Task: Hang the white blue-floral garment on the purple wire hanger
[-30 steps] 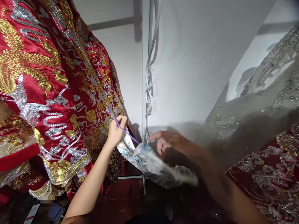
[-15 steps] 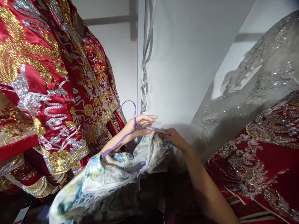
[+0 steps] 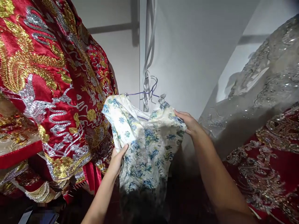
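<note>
A white dress (image 3: pixel 149 140) with blue and yellow flowers hangs in front of me on a purple wire hanger (image 3: pixel 137 93). The hanger's bar shows inside the neckline, and its hook stands up near the white wall cable. My left hand (image 3: pixel 118 159) grips the garment's side below the left sleeve, thumb in front and fingers behind the cloth. At the opposite shoulder, my right hand (image 3: pixel 188 122) pinches the sleeve edge. The lower part of the dress fades into shadow.
A red embroidered jacket (image 3: pixel 77 93) hangs close on the left. White cables (image 3: pixel 150 40) run down the wall. To the right are a silvery beaded gown (image 3: pixel 263 90) and a red beaded garment (image 3: pixel 268 168). Phones (image 3: pixel 48 217) lie at lower left.
The dress has gone from bunched and tilted to upright and spread out. My left hand has left the hanger for the dress's side; my right hand has shifted outward to the sleeve.
</note>
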Motion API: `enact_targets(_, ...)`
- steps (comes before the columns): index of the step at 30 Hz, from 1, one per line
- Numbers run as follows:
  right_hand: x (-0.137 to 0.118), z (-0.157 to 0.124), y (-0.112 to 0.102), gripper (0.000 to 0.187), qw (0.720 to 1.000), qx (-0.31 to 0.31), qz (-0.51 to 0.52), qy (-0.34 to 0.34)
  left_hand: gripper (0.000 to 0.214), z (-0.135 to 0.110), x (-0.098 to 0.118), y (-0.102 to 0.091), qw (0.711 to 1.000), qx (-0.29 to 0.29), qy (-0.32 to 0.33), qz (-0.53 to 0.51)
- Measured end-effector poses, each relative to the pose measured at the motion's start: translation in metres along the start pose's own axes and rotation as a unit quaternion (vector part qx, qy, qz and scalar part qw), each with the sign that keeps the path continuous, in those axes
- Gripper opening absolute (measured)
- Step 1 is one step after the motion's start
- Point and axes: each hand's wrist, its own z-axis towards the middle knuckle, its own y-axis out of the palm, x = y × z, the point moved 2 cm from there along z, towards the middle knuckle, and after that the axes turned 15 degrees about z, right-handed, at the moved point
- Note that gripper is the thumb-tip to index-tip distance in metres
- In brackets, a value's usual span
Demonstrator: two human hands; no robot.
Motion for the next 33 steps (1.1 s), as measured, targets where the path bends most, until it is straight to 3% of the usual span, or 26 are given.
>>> enact_targets(6,0.009,-0.028,-0.019,0.041,0.984,-0.066,-0.080,0.143,0.063,-0.016,-0.044,-0.007,0.997,0.016,-0.073,0.021)
enact_targets(9,0.011,-0.025,-0.034,0.041,0.989,-0.049,-0.111,0.085,0.060,-0.025,-0.073,-0.005,0.996,0.001,-0.092,0.022)
enact_targets(11,0.017,-0.027,-0.044,0.038,0.987,0.038,-0.147,-0.044,0.056,-0.032,-0.090,-0.003,0.994,-0.009,-0.104,0.033)
enact_targets(12,0.023,-0.033,-0.048,0.036,0.971,0.116,-0.170,-0.124,0.055,-0.037,-0.097,-0.002,0.993,-0.007,-0.112,0.042)
enact_targets(14,0.048,-0.056,-0.050,0.035,0.900,0.288,-0.201,-0.256,0.059,-0.047,-0.107,0.000,0.991,0.003,-0.119,0.060)
enact_targets(15,0.065,-0.071,-0.046,0.034,0.863,0.358,-0.209,-0.288,0.062,-0.052,-0.108,0.002,0.991,0.001,-0.114,0.070)
enact_targets(16,0.086,-0.085,-0.037,0.031,0.861,0.377,-0.189,-0.285,0.064,-0.057,-0.107,0.005,0.991,-0.012,-0.102,0.080)
enact_targets(19,0.147,-0.119,0.008,0.033,0.933,0.248,-0.166,-0.202,0.062,-0.067,-0.093,0.017,0.987,-0.098,-0.052,0.112)
enact_targets(21,0.174,-0.129,0.041,0.036,0.972,0.090,-0.184,-0.114,0.060,-0.068,-0.081,0.025,0.980,-0.149,-0.031,0.128)
enact_targets(23,0.186,-0.130,0.062,0.038,0.980,-0.002,-0.191,-0.051,0.061,-0.066,-0.074,0.030,0.978,-0.162,-0.027,0.131)
enact_targets(28,0.186,-0.120,0.064,0.042,0.991,-0.038,-0.128,-0.004,0.064,-0.066,-0.076,0.019,0.987,-0.109,-0.057,0.102)
enact_targets(33,0.191,-0.130,0.062,0.035,1.000,0.002,-0.018,0.011,0.057,-0.065,-0.083,-0.011,0.990,-0.022,-0.023,0.140)
